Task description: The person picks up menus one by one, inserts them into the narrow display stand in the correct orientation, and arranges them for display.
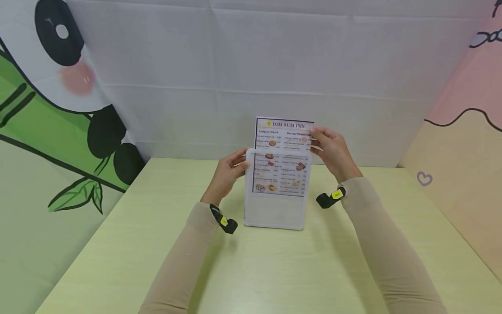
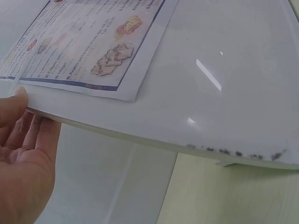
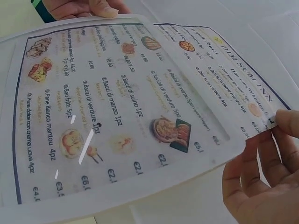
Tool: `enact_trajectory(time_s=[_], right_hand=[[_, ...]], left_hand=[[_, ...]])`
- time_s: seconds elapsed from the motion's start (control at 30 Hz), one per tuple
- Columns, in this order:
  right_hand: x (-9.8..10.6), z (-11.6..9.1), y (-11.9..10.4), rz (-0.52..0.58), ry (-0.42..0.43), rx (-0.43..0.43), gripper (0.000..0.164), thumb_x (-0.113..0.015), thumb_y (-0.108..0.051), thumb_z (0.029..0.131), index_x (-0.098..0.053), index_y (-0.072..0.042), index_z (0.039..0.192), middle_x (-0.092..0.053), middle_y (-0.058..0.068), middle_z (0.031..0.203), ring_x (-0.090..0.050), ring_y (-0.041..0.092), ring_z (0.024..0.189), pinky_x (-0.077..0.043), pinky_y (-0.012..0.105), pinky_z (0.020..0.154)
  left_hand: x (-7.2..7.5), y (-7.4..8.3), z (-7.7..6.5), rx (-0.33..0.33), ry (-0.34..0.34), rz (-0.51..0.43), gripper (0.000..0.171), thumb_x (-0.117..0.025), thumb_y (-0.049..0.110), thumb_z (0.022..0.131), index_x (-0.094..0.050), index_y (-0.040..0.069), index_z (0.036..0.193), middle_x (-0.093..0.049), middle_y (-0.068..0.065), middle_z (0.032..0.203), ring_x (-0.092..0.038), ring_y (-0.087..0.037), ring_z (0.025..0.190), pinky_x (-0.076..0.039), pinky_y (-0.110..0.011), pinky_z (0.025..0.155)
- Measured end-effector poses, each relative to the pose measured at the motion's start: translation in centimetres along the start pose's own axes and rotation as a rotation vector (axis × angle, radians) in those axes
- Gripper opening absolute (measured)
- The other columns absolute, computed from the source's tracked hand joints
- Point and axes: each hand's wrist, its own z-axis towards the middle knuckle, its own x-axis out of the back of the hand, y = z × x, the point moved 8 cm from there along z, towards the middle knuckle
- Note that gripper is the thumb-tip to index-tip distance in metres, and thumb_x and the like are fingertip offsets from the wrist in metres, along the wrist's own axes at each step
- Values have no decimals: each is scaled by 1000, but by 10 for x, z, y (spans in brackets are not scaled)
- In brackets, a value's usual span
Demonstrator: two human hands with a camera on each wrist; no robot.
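A printed menu sheet [image 1: 284, 137] headed "DIM SUM INN" is partly inside a clear, white-edged plastic sleeve [image 1: 274, 213]. Its top part sticks out above the sleeve's upper edge, and the rest shows through the plastic. My left hand [image 1: 226, 174] grips the sleeve's upper left edge, thumb on the front and fingers behind. With thumb and fingers, my right hand [image 1: 333, 150] pinches the sheet's right edge near the top. In the left wrist view, dark specks run along the sleeve's edge [image 2: 233, 153], and the sheet's lower corner [image 2: 126, 91] lies inside.
A pale wooden table [image 1: 251, 270] lies beneath the hands. Behind it hangs a white cloth backdrop [image 1: 274, 56]. Cartoon-printed panels stand at the left [image 1: 47, 144] and right [image 1: 459, 152]. Each wrist wears a black strap with a small camera.
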Motion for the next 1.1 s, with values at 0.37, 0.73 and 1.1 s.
enact_trajectory(time_s=[0.37, 0.73, 1.1], right_hand=[[-2, 0, 8, 27, -9, -10, 24, -61, -29, 95, -65, -9, 108, -62, -2, 105, -53, 18, 97, -45, 28, 87], [-6, 0, 17, 18, -4, -30, 25, -59, -29, 96, -64, -9, 110, -63, -2, 106, -53, 17, 99, -48, 26, 83], [-4, 0, 25, 5, 8, -41, 25, -64, -32, 93, -65, -11, 107, -61, -2, 108, -53, 16, 96, -50, 23, 80]], left_hand=[[0, 1, -1, 3, 4, 12, 49, -57, 8, 95, -47, 11, 143, -56, -14, 137, -59, -28, 117, -51, -37, 99], [0, -1, 0, -1, 5, 9, 49, -58, 8, 96, -46, 12, 143, -56, -15, 136, -60, -28, 117, -51, -37, 99], [0, -2, 1, 3, 10, 15, 49, -58, 8, 96, -47, 12, 143, -56, -13, 136, -60, -29, 117, -50, -38, 99]])
